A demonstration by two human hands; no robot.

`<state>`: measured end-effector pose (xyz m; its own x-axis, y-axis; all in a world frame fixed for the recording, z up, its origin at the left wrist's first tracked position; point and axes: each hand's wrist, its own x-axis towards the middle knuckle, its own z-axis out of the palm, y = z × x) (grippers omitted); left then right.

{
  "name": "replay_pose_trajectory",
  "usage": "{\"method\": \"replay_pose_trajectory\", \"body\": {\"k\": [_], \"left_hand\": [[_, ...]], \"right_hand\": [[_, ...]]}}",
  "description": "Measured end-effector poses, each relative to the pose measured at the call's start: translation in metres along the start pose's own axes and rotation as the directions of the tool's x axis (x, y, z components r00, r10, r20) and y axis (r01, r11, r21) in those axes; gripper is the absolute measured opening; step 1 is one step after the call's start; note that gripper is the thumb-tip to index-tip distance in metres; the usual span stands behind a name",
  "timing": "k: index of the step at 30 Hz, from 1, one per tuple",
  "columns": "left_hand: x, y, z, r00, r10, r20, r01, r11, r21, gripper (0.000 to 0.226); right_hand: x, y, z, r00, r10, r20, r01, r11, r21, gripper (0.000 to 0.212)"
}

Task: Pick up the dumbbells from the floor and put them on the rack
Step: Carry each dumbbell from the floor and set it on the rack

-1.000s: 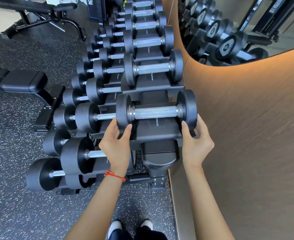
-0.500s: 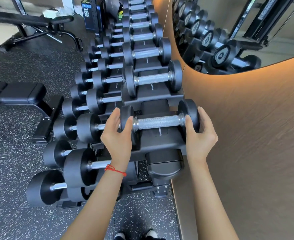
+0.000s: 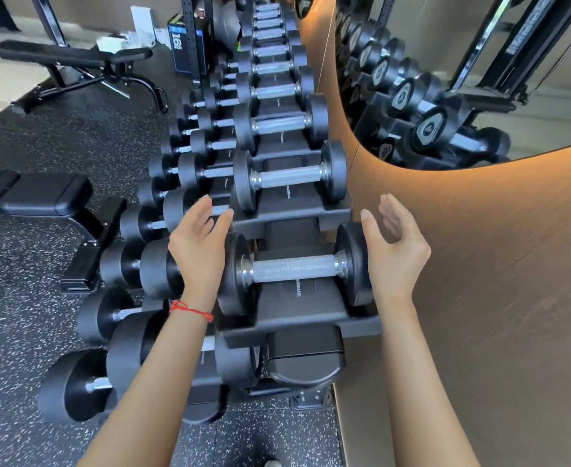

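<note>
head view: the nearest dumbbell (image 3: 297, 269) lies across the top tier of the rack (image 3: 311, 326), in the cradle closest to the camera. the left hand (image 3: 198, 251) hangs just off the dumbbell's left head, fingers straight and spread wide, holding nothing. the right hand (image 3: 393, 246) sits beside the dumbbell's right head, fingers relaxed and loosely open, also holding nothing. beyond the dumbbell more dumbbells fill the rack. a red string (image 3: 190, 310) circles the left wrist.

Both forearms reach forward. Left hand (image 3: 198, 237) open, fingers (image 3: 222, 219) straight, palm facing inward. Right hand (image 3: 395, 246) open too, fingers loosely spread, palm facing left. Neither hand grips anything.
</note>
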<state>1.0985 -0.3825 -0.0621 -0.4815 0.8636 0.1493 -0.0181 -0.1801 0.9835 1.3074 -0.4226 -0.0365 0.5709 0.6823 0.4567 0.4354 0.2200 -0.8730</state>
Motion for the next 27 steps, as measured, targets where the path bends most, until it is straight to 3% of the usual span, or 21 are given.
{"method": "replay_pose_trajectory", "body": {"k": [6, 16, 27], "left_hand": [[0.037, -0.007, 0.011, 0.999, 0.049, 0.014, -0.05, 0.996, 0.077, 0.046], [0.083, -0.034, 0.036, 0.994, -0.005, 0.11, -0.006, 0.995, 0.1, 0.049], [0.1, -0.055, 0.064, 0.968, -0.018, 0.25, -0.021, 0.988, 0.154, 0.05]], "right_hand": [[0.035, 0.012, 0.008, 0.996, -0.013, 0.088, 0.012, 1.0, 0.008, 0.043], [0.076, 0.051, 0.039, 0.965, -0.003, 0.262, 0.035, 0.993, -0.115, 0.047], [0.093, 0.068, 0.071, 0.956, 0.001, 0.294, 0.062, 0.976, -0.207, 0.049]]}}
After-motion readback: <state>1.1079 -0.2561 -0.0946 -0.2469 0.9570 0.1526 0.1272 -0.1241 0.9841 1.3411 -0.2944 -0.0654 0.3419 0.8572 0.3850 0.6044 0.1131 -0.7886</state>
